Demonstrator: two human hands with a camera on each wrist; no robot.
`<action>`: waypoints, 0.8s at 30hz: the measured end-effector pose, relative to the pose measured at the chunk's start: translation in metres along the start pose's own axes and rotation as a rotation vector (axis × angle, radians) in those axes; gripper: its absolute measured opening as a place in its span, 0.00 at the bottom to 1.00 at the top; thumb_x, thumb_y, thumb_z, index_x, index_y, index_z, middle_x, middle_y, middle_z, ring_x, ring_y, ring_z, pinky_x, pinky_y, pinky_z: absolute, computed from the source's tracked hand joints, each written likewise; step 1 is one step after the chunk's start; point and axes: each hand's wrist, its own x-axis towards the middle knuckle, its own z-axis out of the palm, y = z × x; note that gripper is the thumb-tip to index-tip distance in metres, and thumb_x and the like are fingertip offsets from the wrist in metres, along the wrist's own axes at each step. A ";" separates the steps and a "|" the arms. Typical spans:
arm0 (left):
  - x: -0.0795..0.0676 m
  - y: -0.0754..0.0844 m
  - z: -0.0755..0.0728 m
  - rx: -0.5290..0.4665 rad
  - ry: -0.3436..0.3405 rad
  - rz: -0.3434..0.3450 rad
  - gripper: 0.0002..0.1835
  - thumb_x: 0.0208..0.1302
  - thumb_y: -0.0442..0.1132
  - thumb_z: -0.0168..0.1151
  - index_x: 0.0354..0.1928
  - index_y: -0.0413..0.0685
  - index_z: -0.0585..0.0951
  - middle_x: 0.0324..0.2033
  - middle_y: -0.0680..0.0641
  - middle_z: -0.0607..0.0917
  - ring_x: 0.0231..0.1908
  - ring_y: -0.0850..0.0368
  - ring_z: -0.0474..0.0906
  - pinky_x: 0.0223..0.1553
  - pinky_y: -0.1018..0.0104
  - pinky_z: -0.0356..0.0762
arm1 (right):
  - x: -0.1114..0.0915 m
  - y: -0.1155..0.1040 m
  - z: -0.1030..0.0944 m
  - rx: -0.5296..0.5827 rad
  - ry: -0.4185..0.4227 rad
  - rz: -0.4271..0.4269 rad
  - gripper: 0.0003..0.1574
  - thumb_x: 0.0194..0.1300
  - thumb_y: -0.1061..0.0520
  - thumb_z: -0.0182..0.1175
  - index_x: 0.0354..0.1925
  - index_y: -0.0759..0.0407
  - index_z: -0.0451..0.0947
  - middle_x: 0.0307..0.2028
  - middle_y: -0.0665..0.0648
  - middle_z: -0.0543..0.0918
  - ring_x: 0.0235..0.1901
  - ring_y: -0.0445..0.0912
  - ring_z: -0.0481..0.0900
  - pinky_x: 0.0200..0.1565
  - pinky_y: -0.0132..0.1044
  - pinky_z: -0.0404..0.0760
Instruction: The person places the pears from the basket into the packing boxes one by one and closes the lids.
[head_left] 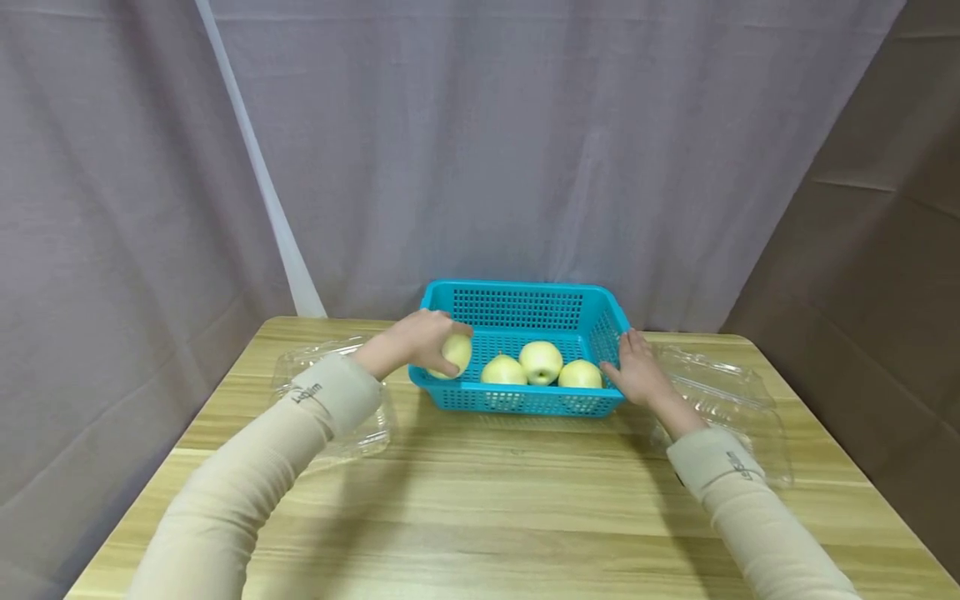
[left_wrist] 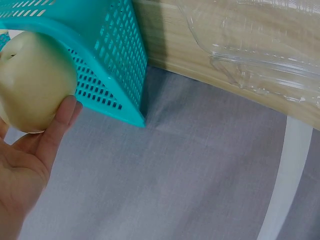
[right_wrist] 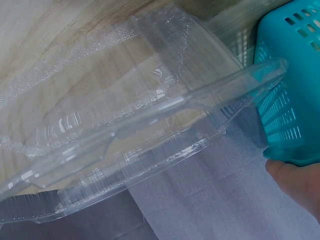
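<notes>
Fruit (head_left: 456, 357) sits in your left hand (head_left: 417, 340), pinched between thumb and fingers, over the left end of the basket (head_left: 517, 398); whether it touches the basket, you cannot tell. Your right hand (head_left: 637, 372) is spread, its fairly straight fingers resting on the right rim, thumb parted towards the inside. Three more fruits (head_left: 541, 360) lie along the near wall. Your open room is the basket's floor behind them and the table (head_left: 517, 500) between your sleeves (head_left: 217, 508). The far rim stands close to the curtain (head_left: 510, 167); the left box (head_left: 363, 440) lies beneath your left cuff, the right box (head_left: 761, 425) just beside your right wrist. Your left wrist view adds the fruit's dimple and fingertips against its side; your right wrist view shows the right box's long, clear edge, which the head view partly hides behind your arm.
</notes>
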 end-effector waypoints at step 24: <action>-0.029 -0.004 -0.010 -0.016 0.032 0.010 0.30 0.46 0.49 0.67 0.56 0.52 0.78 0.41 0.44 0.84 0.39 0.50 0.80 0.37 0.57 0.79 | -0.001 -0.002 0.000 -0.004 0.022 -0.012 0.46 0.72 0.49 0.43 0.64 0.89 0.40 0.66 0.84 0.40 0.68 0.73 0.37 0.69 0.61 0.42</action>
